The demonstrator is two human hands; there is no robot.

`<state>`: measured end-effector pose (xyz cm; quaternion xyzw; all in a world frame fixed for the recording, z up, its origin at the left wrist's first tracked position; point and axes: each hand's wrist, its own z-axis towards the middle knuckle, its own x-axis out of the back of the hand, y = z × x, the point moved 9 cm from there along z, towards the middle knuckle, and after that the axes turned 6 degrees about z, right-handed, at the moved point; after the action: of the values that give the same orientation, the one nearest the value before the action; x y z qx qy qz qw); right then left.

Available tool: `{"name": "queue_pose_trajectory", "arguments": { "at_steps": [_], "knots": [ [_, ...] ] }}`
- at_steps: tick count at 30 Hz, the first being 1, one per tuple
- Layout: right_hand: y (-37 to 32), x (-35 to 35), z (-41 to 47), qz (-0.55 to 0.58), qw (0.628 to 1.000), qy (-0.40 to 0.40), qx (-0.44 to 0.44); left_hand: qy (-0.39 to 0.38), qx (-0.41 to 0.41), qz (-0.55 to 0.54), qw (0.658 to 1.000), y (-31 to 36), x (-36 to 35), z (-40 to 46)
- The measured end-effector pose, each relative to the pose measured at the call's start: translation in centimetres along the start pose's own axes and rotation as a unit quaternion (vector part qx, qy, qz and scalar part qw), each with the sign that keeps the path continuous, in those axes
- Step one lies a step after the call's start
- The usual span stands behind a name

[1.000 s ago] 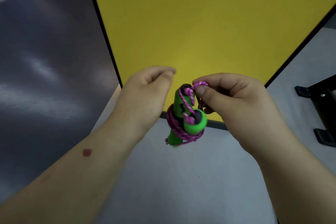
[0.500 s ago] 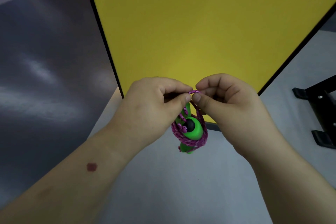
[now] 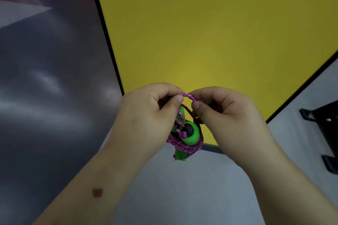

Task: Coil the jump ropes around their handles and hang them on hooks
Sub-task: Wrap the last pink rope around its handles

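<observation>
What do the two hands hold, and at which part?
Both the left hand and right hand pinch the pink rope at a small loop above the green handles.

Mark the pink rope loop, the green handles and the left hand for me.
pink rope loop (image 3: 189, 96), head view, top of the arc between both hands
green handles (image 3: 192, 138), head view, rounded end of the nearer handle
left hand (image 3: 146, 113), head view, back of the hand
</observation>
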<state>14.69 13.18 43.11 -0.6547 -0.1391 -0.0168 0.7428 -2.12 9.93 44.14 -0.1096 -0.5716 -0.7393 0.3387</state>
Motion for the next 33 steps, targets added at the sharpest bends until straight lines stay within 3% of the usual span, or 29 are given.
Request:
{"name": "queue_pose_trajectory", "arguments": {
  "at_steps": [19, 33],
  "knots": [
    [-44.6, 10.6, 8.8, -0.045, 0.993, 0.078, 0.078, 0.028, -0.025, -0.01, 0.999, 34.9, 24.1, 18.7],
    [-53.7, 9.3, 16.7, -0.113, 0.987, 0.061, 0.1, 0.028, 0.015, 0.069, 0.997, 39.3, 30.5, 27.3]
  ]
}}
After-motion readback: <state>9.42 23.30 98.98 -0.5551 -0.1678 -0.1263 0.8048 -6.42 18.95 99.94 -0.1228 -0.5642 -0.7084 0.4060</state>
